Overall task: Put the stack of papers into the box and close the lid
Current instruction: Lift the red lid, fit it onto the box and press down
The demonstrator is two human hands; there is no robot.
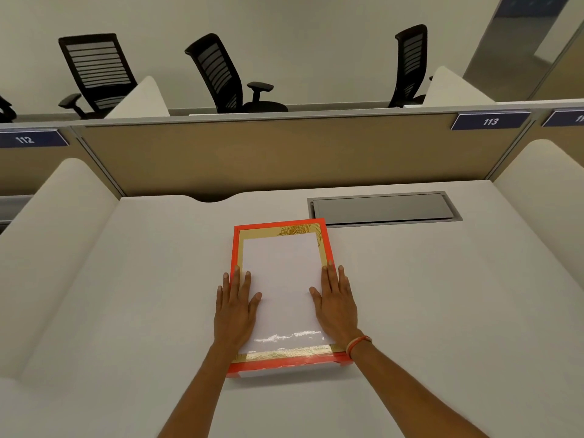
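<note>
As if pressed flat: hands (235,306) on box (286,363).

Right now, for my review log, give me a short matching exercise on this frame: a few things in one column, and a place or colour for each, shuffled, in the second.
Things:
1. left hand
2. right hand
3. box
4. hatch

Places or colours:
A. grey, set into the desk
B. orange rim, gold inside
C. flat on the papers' right edge, band at the wrist
D. flat on the papers' left edge

Pairs: 1-D, 2-C, 3-B, 4-A
</note>
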